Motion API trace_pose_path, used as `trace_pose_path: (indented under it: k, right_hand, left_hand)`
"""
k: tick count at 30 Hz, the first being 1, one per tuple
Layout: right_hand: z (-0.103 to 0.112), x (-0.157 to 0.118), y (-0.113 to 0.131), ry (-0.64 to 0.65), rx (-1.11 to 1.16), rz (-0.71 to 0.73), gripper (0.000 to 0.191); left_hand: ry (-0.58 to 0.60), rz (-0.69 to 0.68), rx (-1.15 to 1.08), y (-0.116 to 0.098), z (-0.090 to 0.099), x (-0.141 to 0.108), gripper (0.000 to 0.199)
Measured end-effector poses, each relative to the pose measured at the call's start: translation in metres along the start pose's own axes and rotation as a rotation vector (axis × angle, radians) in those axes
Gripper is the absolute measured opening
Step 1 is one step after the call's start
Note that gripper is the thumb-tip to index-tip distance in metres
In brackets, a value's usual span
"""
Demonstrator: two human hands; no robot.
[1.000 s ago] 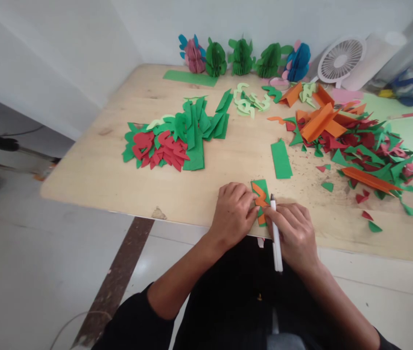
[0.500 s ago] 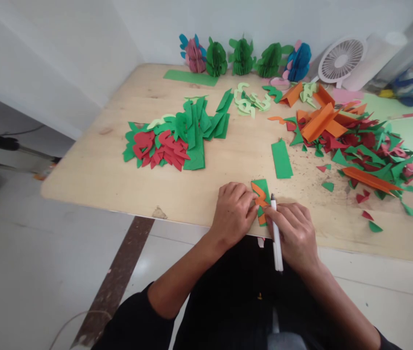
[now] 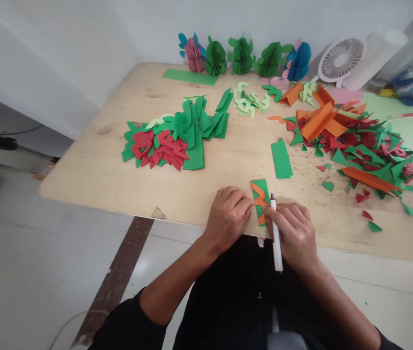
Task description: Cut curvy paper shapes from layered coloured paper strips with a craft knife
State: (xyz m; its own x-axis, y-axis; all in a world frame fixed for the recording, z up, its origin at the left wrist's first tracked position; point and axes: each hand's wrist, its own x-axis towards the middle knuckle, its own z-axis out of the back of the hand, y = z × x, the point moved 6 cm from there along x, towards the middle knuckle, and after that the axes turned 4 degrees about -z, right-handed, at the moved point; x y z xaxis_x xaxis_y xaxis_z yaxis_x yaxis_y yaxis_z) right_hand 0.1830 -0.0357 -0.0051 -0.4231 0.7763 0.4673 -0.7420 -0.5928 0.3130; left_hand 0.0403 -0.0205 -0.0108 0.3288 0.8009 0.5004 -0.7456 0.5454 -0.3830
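A green paper strip [image 3: 264,185] lies at the table's front edge with an orange zigzag cutout [image 3: 259,197] on top of it. At the strip's left edge is my left hand [image 3: 229,214], its fingers bent and drawn together; whether anything is pinched in them is hidden. My right hand [image 3: 293,231] holds a white pen [image 3: 277,238], dark tip pointing away from me, and its fingertips touch the strip's right side. Another green strip [image 3: 282,159] lies just beyond.
Red cutouts [image 3: 170,150] and folded green pieces [image 3: 194,131] are piled at the left. Scraps [image 3: 374,155] and orange folded paper [image 3: 319,121] cover the right. Paper figures [image 3: 242,56] and a white fan [image 3: 342,61] stand along the back.
My left hand has moved slightly left, off the orange cutout, so more of it shows. My right hand and the pen have hardly moved.
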Motion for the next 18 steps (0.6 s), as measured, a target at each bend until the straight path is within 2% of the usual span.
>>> trace_pose_path:
  k: [4, 18]
  right_hand:
    - [-0.0003, 0.0001, -0.0003, 0.003, 0.001, 0.005, 0.023]
    - [-0.0007, -0.0002, -0.001, 0.007, 0.001, -0.002, 0.031]
  left_hand:
    - [-0.004, -0.07, 0.05, -0.0034, -0.0019, -0.0023, 0.025]
    - [-0.004, -0.094, 0.107, -0.0059, -0.0028, -0.002, 0.028]
